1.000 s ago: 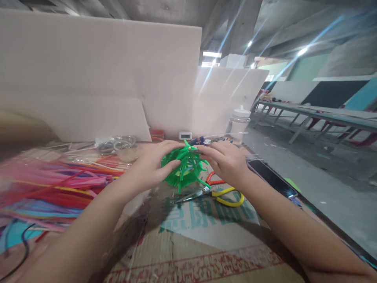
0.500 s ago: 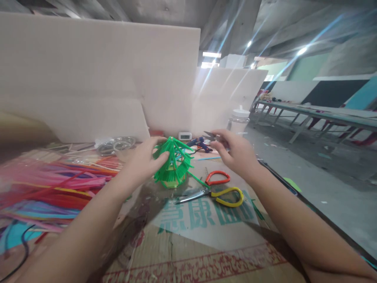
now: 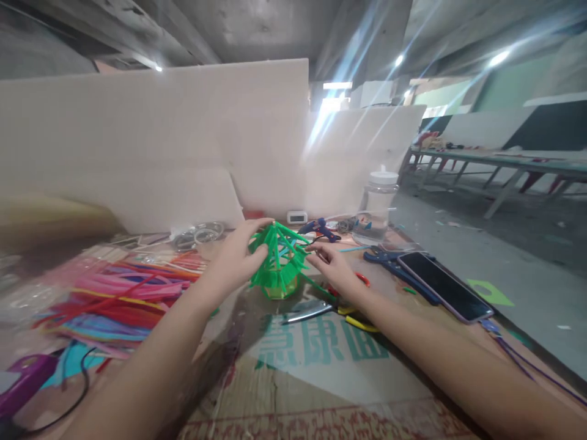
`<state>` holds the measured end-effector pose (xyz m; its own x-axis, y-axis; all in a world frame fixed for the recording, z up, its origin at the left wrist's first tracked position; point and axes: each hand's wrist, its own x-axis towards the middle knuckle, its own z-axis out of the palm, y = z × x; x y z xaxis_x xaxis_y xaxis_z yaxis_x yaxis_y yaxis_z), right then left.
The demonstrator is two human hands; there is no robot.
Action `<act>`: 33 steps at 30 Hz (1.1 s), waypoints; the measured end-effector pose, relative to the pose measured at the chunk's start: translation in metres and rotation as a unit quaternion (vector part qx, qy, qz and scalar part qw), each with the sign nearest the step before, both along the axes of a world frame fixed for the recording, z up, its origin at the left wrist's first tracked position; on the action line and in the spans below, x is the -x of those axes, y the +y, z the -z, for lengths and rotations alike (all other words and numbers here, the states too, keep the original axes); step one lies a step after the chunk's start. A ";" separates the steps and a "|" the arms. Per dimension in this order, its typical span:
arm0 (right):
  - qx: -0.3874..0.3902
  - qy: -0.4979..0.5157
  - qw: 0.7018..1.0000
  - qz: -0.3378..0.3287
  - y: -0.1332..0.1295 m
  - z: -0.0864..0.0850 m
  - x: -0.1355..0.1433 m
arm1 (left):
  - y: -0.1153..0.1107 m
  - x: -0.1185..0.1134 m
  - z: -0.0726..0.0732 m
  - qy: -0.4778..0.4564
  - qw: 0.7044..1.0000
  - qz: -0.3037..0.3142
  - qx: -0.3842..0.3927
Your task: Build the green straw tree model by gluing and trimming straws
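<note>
A cone-shaped piece of green pipe cleaners [image 3: 277, 260] stands on the table, with fringed strands around a thin open frame and a yellowish-green base. My left hand [image 3: 243, 253] grips its left side near the top, thumb in front. At its right edge, my right hand [image 3: 332, 266] pinches the end of a strand between thumb and fingertips. Below my right wrist lie scissors [image 3: 309, 311] with red and yellow handles, partly hidden by the arm. Navy-handled pliers [image 3: 403, 275] rest right of that hand.
Loose coloured pipe cleaners [image 3: 128, 293] lie left. Behind are a navy glue gun [image 3: 321, 228], a small white digital display [image 3: 297, 217] and a clear lidded jar [image 3: 380, 205]. A phone [image 3: 444, 286] with a cable sits right; a purple tool [image 3: 27, 382] is front left.
My right hand has come down and left to the green cone's edge; the dark-jawed pliers it held are out of it. My left hand keeps its grip. The view has shifted.
</note>
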<state>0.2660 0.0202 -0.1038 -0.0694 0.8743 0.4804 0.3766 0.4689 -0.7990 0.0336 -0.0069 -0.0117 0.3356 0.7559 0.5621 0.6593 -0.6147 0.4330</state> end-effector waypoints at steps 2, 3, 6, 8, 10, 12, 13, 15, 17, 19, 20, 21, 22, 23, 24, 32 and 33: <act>0.012 0.019 1.000 -0.008 -0.003 0.004 0.004 | -0.003 -0.004 -0.006 0.000 1.000 0.005 0.018; 0.018 0.029 0.999 -0.010 -0.004 0.006 0.005 | -0.004 -0.004 -0.009 0.002 1.000 0.007 0.026; 0.035 0.052 0.998 -0.016 -0.004 0.011 0.006 | -0.006 -0.003 -0.016 0.019 0.999 0.015 0.035; 0.048 0.059 0.997 -0.026 -0.003 0.014 0.006 | -0.006 0.001 -0.019 0.031 0.999 0.024 0.034; 0.059 0.066 0.995 -0.040 -0.002 0.017 0.006 | -0.007 0.004 -0.019 0.036 0.998 0.032 0.035; 0.065 0.074 0.994 -0.055 -0.002 0.019 0.006 | -0.008 0.007 -0.017 0.029 0.999 0.022 0.029; 0.064 0.074 0.993 -0.062 -0.002 0.020 0.006 | -0.009 0.008 -0.015 0.024 0.999 0.007 0.020; 0.056 0.069 0.993 -0.075 -0.005 0.020 0.007 | -0.010 0.008 -0.011 0.011 0.999 -0.032 -0.007; 0.044 0.062 0.994 -0.084 -0.009 0.019 0.008 | -0.012 0.007 -0.008 -0.003 0.997 -0.059 -0.039; 0.038 0.059 0.994 -0.085 -0.012 0.017 0.008 | -0.014 0.006 -0.007 0.001 0.996 -0.067 -0.064; 0.038 0.058 0.994 -0.084 -0.013 0.016 0.008 | -0.015 0.006 -0.007 0.014 0.995 -0.068 -0.075; 0.039 0.055 0.994 -0.082 -0.014 0.015 0.008 | -0.017 0.005 -0.007 0.035 0.993 -0.071 -0.088; 0.039 0.052 0.995 -0.080 -0.015 0.014 0.008 | -0.019 0.004 -0.008 0.059 0.990 -0.076 -0.100; 0.038 0.048 0.995 -0.079 -0.016 0.013 0.008 | -0.020 0.004 -0.008 0.082 0.986 -0.084 -0.114; 0.035 0.044 0.995 -0.078 -0.016 0.012 0.008 | -0.022 0.003 -0.009 0.101 0.982 -0.094 -0.130; 0.022 0.038 0.995 -0.089 -0.018 0.014 0.009 | -0.024 -0.002 -0.008 0.082 0.981 -0.118 -0.130; 0.026 0.034 0.995 -0.085 -0.018 0.014 0.009 | -0.022 0.000 -0.007 0.025 0.989 -0.099 -0.102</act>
<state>0.2575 0.0025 -0.1177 -0.1878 0.8764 0.4434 0.2385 0.4786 -0.8450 0.0341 -0.0290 -0.0044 0.2232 0.6819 0.6966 0.7937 -0.5420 0.2763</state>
